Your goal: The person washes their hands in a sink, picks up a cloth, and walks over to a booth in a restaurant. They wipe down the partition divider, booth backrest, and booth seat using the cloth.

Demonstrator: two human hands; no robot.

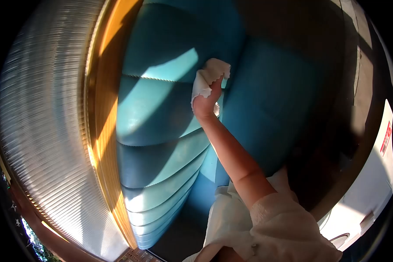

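Observation:
My right hand [207,105] is closed on a white cloth [216,70] with a ragged edge. Part of the cloth wraps over the fingers, so they are mostly hidden. Hand and cloth are at the channelled teal backrest [157,105], close to where it meets the smooth teal seat [266,100]. My bare forearm reaches up from the lower right, out of a light short sleeve. My left hand is not in view.
Left of the backrest runs a wooden frame [101,87] beside a ribbed translucent panel [43,109]. At the far right stands a white object [362,183] with a red label. Light fabric of my clothing fills the bottom.

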